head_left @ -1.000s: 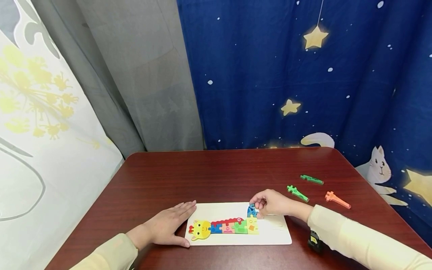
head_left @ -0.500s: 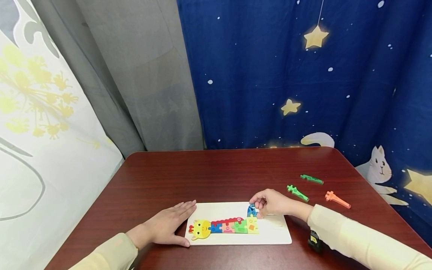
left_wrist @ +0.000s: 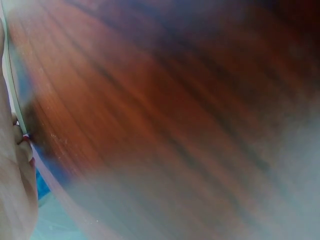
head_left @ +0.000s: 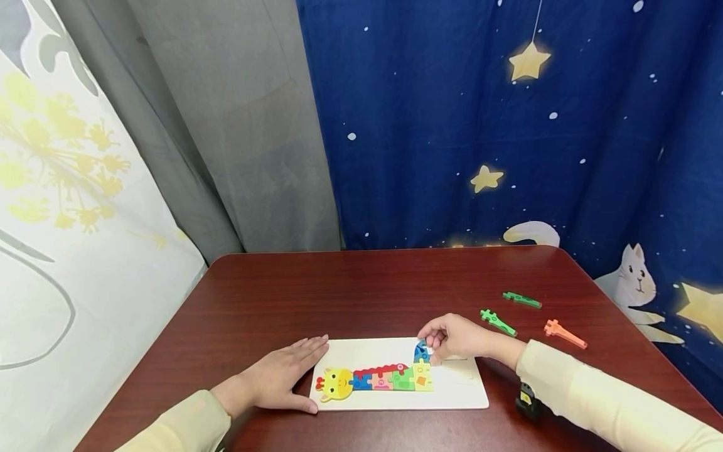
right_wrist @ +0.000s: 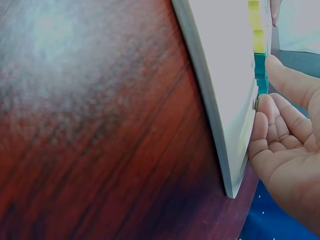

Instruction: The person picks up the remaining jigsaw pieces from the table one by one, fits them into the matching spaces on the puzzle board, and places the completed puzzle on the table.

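My right hand (head_left: 454,338) pinches a blue puzzle piece (head_left: 420,353) between thumb and fingers at the upper middle of a white board (head_left: 463,392). Below it, the blue piece meets a yellow piece (head_left: 422,379) with an orange square. A row of blue, pink and green pieces runs left from there to a yellow giraffe head (head_left: 337,385), with a red strip (head_left: 377,370) along its top. In the right wrist view, the thumb and fingers lie at the blue-green piece (right_wrist: 260,70). My left hand (head_left: 285,375) lies flat, fingers straight, at the board's left edge.
Two green puzzle pieces (head_left: 498,323) and an orange one (head_left: 565,334) lie on the dark red wooden table (head_left: 339,295), beyond the right forearm. A grey curtain (head_left: 243,157) and a blue starry curtain (head_left: 418,125) hang behind the table.
The right hand and wrist have lifted very slightly, with the fingers still at the blue puzzle piece. The left hand and the loose pieces have stayed in place.
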{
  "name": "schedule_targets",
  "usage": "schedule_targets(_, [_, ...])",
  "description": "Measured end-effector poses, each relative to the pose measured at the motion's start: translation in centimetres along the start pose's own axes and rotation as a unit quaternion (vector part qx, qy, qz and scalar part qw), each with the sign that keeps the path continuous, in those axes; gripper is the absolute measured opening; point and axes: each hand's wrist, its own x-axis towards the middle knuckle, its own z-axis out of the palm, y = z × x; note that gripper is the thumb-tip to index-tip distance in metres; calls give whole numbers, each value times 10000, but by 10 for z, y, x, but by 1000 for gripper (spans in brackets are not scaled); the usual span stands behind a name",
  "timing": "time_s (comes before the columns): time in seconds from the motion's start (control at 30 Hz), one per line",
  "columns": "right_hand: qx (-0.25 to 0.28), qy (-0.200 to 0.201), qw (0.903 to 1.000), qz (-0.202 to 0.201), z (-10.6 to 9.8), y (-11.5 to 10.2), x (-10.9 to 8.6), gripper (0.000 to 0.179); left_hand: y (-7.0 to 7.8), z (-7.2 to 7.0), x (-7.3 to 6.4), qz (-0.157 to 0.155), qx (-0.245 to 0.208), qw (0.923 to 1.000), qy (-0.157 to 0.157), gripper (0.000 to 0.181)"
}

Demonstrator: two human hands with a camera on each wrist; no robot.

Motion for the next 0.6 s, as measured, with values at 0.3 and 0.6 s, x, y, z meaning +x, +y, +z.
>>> schedule_targets(0.3, [185, 45, 9998, 16, -6, -4, -1, 40, 0, -1, 0, -59, -20, 10000, -61, 106])
schedule_targets(0.6, [107, 317, 9994, 65, -17, -5, 0, 41, 1, -4, 1, -66, 3, 9999, -115, 106])
